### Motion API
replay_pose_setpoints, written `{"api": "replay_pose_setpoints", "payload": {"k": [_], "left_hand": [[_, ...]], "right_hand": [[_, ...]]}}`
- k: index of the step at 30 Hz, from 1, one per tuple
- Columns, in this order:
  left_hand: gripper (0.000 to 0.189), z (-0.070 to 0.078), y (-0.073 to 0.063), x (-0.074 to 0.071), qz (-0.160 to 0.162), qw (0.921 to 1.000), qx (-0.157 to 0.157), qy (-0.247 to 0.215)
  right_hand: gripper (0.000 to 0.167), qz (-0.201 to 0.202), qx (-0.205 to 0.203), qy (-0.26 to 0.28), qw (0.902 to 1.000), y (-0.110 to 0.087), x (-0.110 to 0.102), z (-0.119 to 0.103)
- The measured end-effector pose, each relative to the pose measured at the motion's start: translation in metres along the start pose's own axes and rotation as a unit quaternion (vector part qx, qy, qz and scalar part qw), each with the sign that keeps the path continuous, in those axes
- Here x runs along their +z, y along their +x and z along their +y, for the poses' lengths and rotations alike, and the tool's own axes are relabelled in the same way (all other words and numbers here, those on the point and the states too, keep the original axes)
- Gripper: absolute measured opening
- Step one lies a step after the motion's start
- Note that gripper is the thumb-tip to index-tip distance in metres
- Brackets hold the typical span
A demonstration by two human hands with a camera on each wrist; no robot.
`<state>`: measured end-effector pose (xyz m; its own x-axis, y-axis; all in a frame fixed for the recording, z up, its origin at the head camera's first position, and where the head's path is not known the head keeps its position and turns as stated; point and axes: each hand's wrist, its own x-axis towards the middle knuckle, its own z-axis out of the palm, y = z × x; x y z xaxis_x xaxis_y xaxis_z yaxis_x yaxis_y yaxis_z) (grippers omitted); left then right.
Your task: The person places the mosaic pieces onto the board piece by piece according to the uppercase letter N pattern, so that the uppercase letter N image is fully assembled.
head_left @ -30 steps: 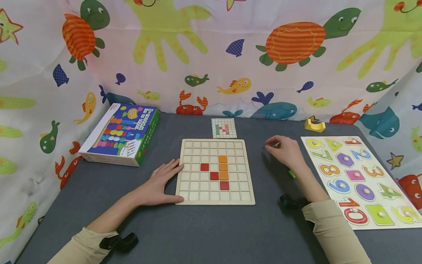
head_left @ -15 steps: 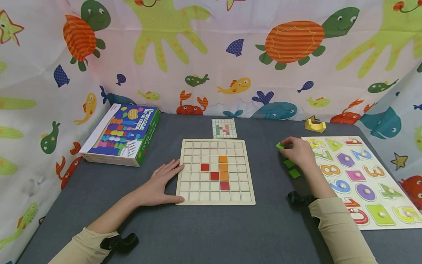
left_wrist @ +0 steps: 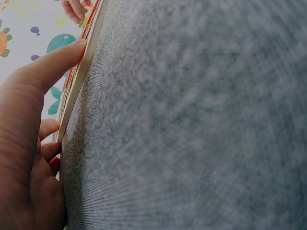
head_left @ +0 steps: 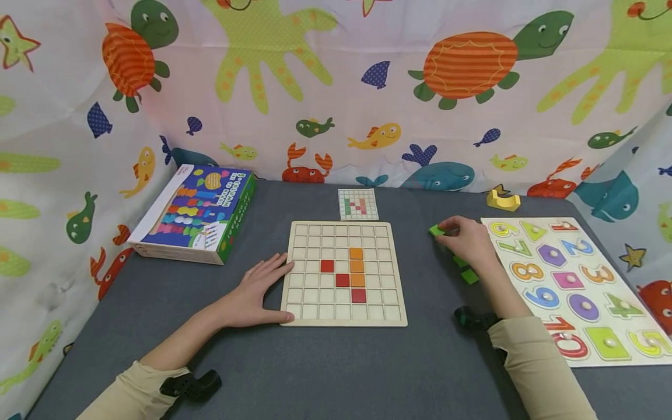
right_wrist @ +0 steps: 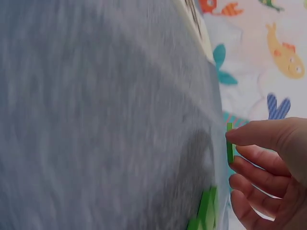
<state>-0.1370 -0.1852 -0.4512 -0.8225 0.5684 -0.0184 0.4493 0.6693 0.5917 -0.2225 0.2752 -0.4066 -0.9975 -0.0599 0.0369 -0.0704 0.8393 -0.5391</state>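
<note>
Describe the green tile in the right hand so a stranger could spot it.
On the gray table, find the gridded board. Right of it, the right hand pinches a green tile. Its green neighbours lie on the table; only this one is held.

A wooden grid board [head_left: 313, 280] and one green tile [head_left: 436, 231].
The pale board lies flat on the surface [head_left: 315, 373], with three red squares [head_left: 342, 280] and three orange squares [head_left: 357, 266] in its cells; the thin tile is pinched in the right hand [head_left: 464, 240], to the board's right.
</note>
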Motion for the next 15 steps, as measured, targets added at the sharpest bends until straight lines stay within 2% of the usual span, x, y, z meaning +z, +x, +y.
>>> {"api": "replay_pose_setpoints", "payload": {"k": [9,15], "left_hand": [[0.103,0.000,0.000,0.000,0.000,1.0000,-0.002,0.001],[0.104,0.000,0.000,0.000,0.000,1.0000,-0.004,0.000]], "right_hand": [[0.029,-0.005,-0.037,0.014,0.9992,0.001,0.023,-0.041],[0.029,-0.030,-0.061,0.046,0.9966,0.002,0.040,-0.069]]}}
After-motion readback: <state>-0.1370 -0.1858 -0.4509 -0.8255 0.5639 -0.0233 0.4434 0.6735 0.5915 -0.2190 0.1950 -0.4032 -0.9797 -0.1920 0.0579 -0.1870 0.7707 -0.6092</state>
